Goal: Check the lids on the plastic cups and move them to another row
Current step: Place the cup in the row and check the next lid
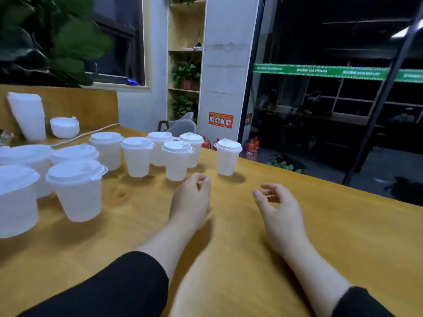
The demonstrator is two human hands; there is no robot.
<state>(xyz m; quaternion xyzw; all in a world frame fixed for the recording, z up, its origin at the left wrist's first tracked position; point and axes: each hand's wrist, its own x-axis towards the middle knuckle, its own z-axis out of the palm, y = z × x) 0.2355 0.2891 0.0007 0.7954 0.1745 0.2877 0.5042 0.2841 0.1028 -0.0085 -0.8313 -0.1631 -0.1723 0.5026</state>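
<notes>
A person in black sleeves is holding both bare hands just above a smooth yellow wooden table (343,225), gripping nothing. The left hand (190,200) is showing its back, fingers loosely curled under; the right hand (279,207) is lying palm inward, thumb and fingers relaxed and slightly parted.

Translucent white plastic cups, tapered and capped with round domed lids, are standing in loose rows beyond the hands. One lidded cup (227,157) is standing apart at the right, just past the gap between the two hands. The nearest cup of the cluster (176,161) is sitting just beyond the left fingertips, not touching them. Larger-looking cups (76,191) are crowding the left edge, blurred.

A stack of spare cups (28,116) and a stack of lids (64,126) are resting at the far left corner.
</notes>
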